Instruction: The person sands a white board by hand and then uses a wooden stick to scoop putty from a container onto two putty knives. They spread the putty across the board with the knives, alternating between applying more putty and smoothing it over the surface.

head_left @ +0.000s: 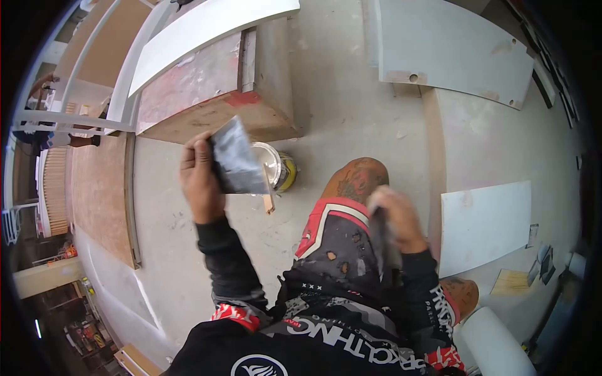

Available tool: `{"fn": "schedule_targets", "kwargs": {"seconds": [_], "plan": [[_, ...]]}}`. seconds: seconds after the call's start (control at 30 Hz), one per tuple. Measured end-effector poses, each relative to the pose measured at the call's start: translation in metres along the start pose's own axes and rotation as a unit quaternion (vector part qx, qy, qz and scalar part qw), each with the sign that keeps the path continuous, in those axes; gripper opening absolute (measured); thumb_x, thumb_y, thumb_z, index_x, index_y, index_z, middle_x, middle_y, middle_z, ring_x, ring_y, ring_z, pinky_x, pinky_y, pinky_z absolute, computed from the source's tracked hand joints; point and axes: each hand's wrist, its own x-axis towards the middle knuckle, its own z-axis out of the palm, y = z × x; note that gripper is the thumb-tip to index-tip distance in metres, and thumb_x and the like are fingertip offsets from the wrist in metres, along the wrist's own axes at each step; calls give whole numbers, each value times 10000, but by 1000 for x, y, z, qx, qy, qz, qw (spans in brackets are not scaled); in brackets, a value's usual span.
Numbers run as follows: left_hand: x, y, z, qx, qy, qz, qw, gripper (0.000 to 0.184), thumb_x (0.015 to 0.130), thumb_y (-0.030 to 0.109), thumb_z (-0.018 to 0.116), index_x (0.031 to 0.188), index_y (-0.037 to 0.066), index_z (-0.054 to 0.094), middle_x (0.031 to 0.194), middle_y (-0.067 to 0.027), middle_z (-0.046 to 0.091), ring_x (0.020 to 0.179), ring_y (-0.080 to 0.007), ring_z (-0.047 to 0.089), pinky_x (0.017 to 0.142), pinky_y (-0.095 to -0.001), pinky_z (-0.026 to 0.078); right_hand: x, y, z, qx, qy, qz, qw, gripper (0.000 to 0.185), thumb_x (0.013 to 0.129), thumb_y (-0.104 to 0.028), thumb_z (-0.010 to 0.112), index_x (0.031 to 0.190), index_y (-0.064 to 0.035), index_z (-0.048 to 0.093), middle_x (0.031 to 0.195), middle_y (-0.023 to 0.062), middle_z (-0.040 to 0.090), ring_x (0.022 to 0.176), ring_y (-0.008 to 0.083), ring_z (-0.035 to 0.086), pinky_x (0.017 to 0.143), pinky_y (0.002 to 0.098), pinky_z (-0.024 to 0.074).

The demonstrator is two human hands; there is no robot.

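My left hand (202, 172) grips a flat, dark grey square plate (239, 160) by its edge, thumb on the near face; its surface is smeared paler. Partly behind the plate, on the floor, stands an open bucket (285, 172) with white matter inside and a yellow side. A wooden stick (268, 199) shows beside it. Over my thigh, my right hand (396, 216) is curled and smeared by motion. Something greyish (381, 241) hangs below its fingers, too blurred to name.
A white panel (213, 34) lies on a worn box (213, 81) ahead. On the right, white panels (451, 50) (486, 219) rest on a low support (464, 144). A white roll (492, 341) lies near my leg. Another person (63, 139) is at far left.
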Motion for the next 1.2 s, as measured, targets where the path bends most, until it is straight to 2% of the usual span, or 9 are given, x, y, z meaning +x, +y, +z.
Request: {"fn": "schedule_targets", "kwargs": {"seconds": [0.1,0.27,0.47,0.5,0.6,0.73,0.8,0.93,1.2], "plan": [[20,-47,-111,-52,-86,-102,990,282,991,284,563,1170,71,603,1071,-27,646,991,-123,595,879,-281,482,25,4,78,147,-104,273,945,280,941,-316,584,769,-95,589,634,6,514,527,94,467,497,261,397],[-16,-152,-217,-9,-30,-267,963,277,1004,240,533,1246,106,525,1138,-12,601,1044,-127,568,880,-336,496,24,101,153,410,-122,459,778,364,924,-371,581,1137,-99,469,954,93,574,499,90,415,397,212,339],[0,-172,-246,88,23,-469,879,344,956,405,534,802,102,595,633,3,501,570,-121,515,514,-283,415,44,79,188,270,-138,403,863,453,910,-450,599,1164,-104,454,1006,107,572,523,93,425,408,241,365],[4,-219,-276,353,-138,-359,853,343,928,391,543,906,66,650,658,-13,536,555,-134,510,488,-280,403,49,73,190,234,-140,382,883,526,900,-488,608,1195,-85,444,975,99,583,532,101,443,429,254,386],[23,-173,-201,297,-220,-399,839,572,952,334,551,1382,-31,457,1020,-131,709,960,-198,663,847,-271,481,60,73,199,229,-61,361,902,467,896,-371,654,1203,-66,476,955,70,593,688,129,565,531,265,449],[36,-171,-174,325,-267,-421,804,648,877,332,617,1434,62,423,904,-66,678,722,-130,605,645,-240,465,67,85,199,255,-39,269,928,533,905,-248,646,1342,-26,438,981,60,586,821,119,572,665,263,479],[40,-174,-174,307,-274,-441,798,579,867,326,619,1388,117,477,835,-49,648,561,-104,497,491,-250,386,77,111,201,222,0,173,960,720,937,-175,582,1523,-88,173,988,82,627,633,86,542,520,232,441],[39,-189,-178,276,-244,-523,769,397,842,322,613,1175,108,578,748,-57,634,471,-112,474,412,-270,388,88,113,196,213,66,144,964,599,933,-73,565,1468,-14,302,1025,58,618,848,108,608,770,229,486],[16,-171,-138,310,-152,-489,801,209,865,232,556,959,47,586,643,-73,580,416,-151,496,363,-301,389,93,101,178,160,124,87,975,418,941,-82,564,1338,24,491,1094,56,609,939,108,574,830,243,464]]}}
